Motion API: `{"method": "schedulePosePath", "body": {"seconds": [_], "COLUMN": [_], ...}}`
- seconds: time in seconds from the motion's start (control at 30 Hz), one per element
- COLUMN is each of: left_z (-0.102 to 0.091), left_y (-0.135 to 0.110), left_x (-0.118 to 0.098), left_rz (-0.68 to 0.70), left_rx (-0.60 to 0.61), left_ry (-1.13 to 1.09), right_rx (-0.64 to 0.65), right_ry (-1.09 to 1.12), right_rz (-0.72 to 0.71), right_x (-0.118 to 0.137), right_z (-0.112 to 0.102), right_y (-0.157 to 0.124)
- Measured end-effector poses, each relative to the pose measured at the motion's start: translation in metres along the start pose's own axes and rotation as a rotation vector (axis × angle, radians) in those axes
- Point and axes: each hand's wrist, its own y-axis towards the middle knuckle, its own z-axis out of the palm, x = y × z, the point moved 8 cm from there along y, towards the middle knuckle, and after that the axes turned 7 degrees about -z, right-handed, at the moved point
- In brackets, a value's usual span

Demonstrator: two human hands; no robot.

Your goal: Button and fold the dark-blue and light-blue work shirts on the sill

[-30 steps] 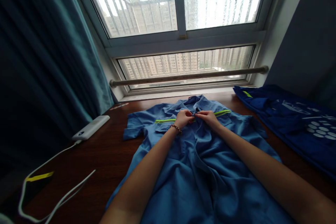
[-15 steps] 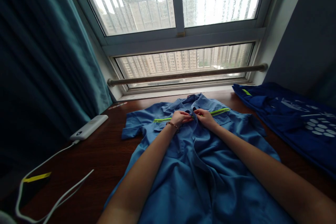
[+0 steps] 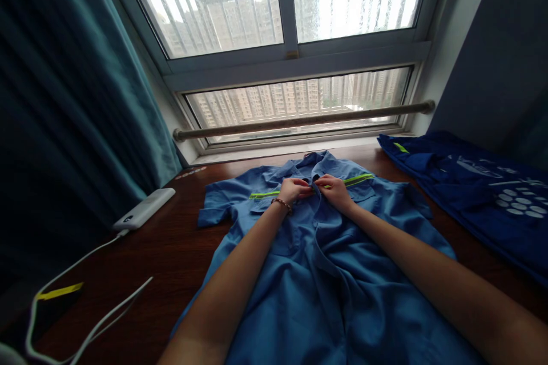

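Note:
A blue short-sleeved work shirt with yellow-green chest stripes lies front up, its collar toward the window. Both hands meet at its front opening, a little below the collar. My left hand, with a beaded bracelet at the wrist, pinches the placket edge from the left. From the right, my right hand grips the other side of the placket between thumb and fingers. The fingertips nearly touch, and any button between them is too small to make out. Below the hands the front edges lie loose and wavy.
The shirt rests on a dark brown wooden surface. To the left lie a white power bank with a white cable and a yellow-edged dark item. A darker blue printed garment lies right. Behind is a window with a rail.
Both hands stay at the same spot on the placket, with only slight finger movement. The whole view has shifted a little.

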Motion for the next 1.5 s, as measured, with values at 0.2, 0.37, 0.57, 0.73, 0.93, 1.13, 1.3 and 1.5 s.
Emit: {"method": "schedulePosePath", "body": {"seconds": [0.2, 0.37, 0.57, 0.73, 0.93, 1.13, 1.3, 1.5], "left_z": [0.002, 0.004, 0.008, 0.008, 0.002, 0.002, 0.003, 0.003], "left_y": [-0.002, -0.006, -0.009, -0.007, -0.009, -0.015, -0.016, -0.012], "left_x": [-0.001, -0.003, -0.004, 0.006, 0.018, 0.018, 0.017, 0.015], "left_rz": [0.01, 0.012, -0.011, -0.029, -0.105, -0.176, -0.155, -0.107], "left_rx": [0.003, 0.004, -0.008, -0.12, -0.245, -0.237, -0.241, -0.243], "left_ry": [-0.024, -0.051, -0.082, -0.073, -0.179, -0.324, -0.389, -0.37], "right_rx": [-0.029, -0.037, -0.061, -0.031, -0.008, 0.01, 0.032, 0.044], "right_ry": [-0.126, -0.174, -0.188, -0.123, 0.006, 0.073, 0.111, 0.141], "right_rz": [-0.085, -0.088, -0.077, 0.029, 0.12, 0.144, 0.148, 0.146], "right_x": [0.014, 0.018, 0.014, -0.001, -0.011, -0.012, -0.013, -0.019], "right_z": [-0.003, -0.004, -0.003, 0.004, 0.009, 0.012, 0.014, 0.017], "right_y": [-0.002, -0.005, -0.003, -0.002, -0.003, -0.005, -0.006, -0.007]}}
